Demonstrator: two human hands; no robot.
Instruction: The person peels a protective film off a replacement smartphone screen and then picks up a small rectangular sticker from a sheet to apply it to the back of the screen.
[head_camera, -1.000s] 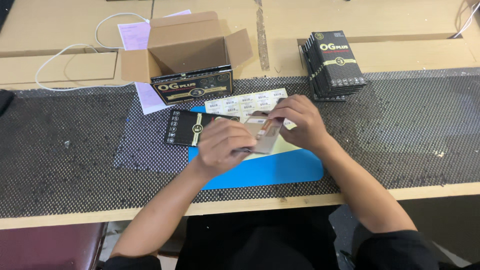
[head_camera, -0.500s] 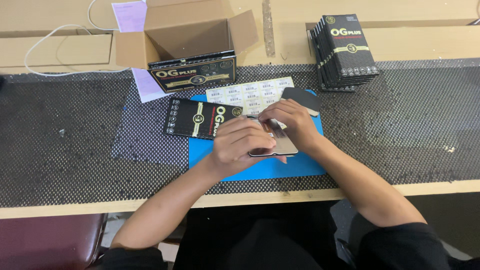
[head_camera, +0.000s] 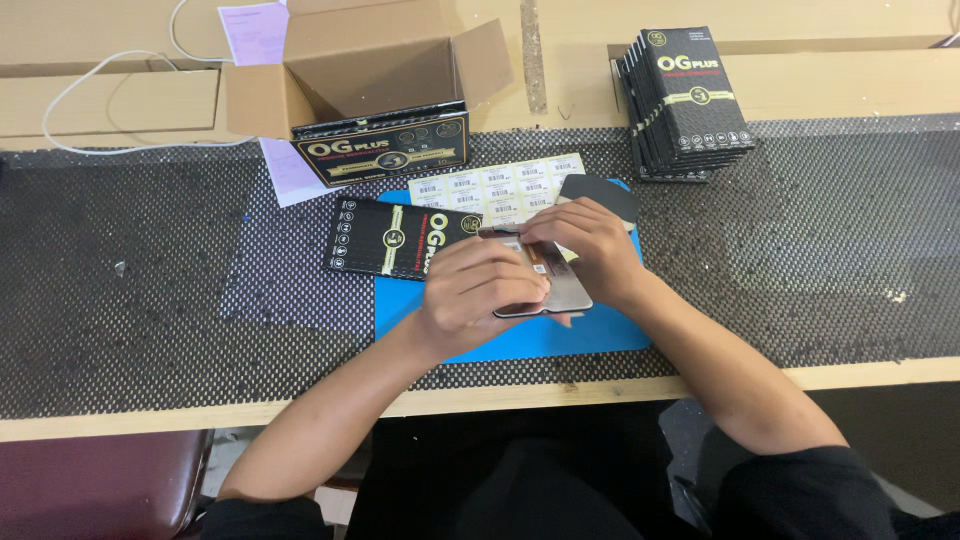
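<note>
**Both hands close on a flat screen panel above the blue mat**

Your left hand (head_camera: 478, 292) grips the near edge of a thin, glossy rectangular panel (head_camera: 556, 290); your right hand (head_camera: 588, 245) pinches its far end, fingers curled over the top; a moment ago the panel sat closer to the label sheet (head_camera: 500, 186), and it has since come toward you, at the mat's centre; that suggests handling is under way, not finished. The smooth blue mat (head_camera: 600, 332) lies on a dark, dimpled mesh liner (head_camera: 150, 290); a flat black package (head_camera: 390, 238) rests at nine o'clock from your hands; an open cardboard box (head_camera: 380, 70) stands at eleven o'clock; a stack of black boxes (head_camera: 685, 100) at one o'clock.
</note>
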